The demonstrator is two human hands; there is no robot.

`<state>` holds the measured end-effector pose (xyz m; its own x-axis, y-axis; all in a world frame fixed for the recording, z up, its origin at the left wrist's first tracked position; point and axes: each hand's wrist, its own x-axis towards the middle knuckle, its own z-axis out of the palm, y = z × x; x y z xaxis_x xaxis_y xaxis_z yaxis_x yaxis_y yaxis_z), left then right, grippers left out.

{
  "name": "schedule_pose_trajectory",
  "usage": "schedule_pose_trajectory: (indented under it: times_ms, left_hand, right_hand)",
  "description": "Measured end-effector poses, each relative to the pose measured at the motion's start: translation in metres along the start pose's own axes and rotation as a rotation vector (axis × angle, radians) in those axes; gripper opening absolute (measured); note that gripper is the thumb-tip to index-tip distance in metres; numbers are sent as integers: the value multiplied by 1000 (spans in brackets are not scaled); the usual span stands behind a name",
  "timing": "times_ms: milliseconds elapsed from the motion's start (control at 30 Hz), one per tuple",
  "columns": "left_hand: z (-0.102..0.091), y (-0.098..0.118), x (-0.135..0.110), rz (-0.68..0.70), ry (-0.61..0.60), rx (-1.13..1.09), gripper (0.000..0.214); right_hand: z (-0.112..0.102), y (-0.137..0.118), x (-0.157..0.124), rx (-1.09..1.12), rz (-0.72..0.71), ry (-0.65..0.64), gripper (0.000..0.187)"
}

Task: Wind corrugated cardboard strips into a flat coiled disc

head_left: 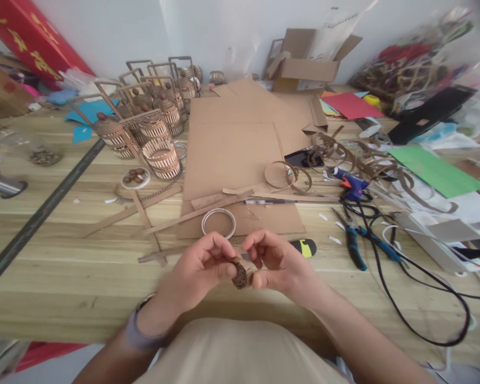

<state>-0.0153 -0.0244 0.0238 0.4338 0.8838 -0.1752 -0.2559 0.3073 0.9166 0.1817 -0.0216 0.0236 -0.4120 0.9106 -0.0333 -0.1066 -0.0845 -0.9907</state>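
Close to my body, above the table's front edge, I hold a small brown roll [240, 277] that looks like coiled corrugated cardboard. My left hand [204, 269] pinches its left side between thumb and fingers. On the other side, my right hand [282, 264] has its thumb and fingertips closed on the roll's lighter brown end. My fingers cover part of the roll. Just beyond my hands lies a ring of tape [218, 223] on a cardboard sheet [232, 154]. A black and yellow tool handle [305, 247] rests past my right hand.
Small slatted lantern-like baskets [162, 152] with tall handles stand back left, near a dish of brown beads [136, 177]. Pliers [354, 245], a blue glue gun [352, 184], looped black cable [416, 333] and curled cardboard strips [332, 152] lie right. An opened box [310, 69] stands behind.
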Motion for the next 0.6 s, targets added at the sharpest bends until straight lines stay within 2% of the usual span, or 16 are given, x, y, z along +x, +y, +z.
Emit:
schedule_pose_trajectory:
  times_ms: [67, 100, 167, 233, 300, 467, 533, 600]
  left_hand:
    - [2, -7, 3, -69, -68, -236, 34]
    - [3, -10, 4, -115, -100, -323, 35]
    - [4, -15, 5, -204, -137, -432, 34]
    - [3, -17, 4, -262, -153, -460, 32]
    - [1, -16, 2, -271, -125, -378, 29]
    - [-5, -8, -5, -81, 143, 114, 36]
    - [-4, -6, -8, -42, 165, 300, 32]
    - [-2, -6, -9, -5, 177, 468, 17]
  right_hand:
    - [1, 7, 1, -100, -148, 7, 60]
    - [2, 10, 2, -137, -200, -4, 53]
    - [4, 14, 3, -174, -255, -24, 38]
    - [4, 16, 3, -171, -260, -24, 32]
    - [3, 17, 2, -180, -240, 13, 33]
    - [2, 16, 3, -387, -185, 151, 32]
    - [4, 15, 4, -442, -147, 152, 29]
    - [7, 17, 4, -460, -125, 159, 27]
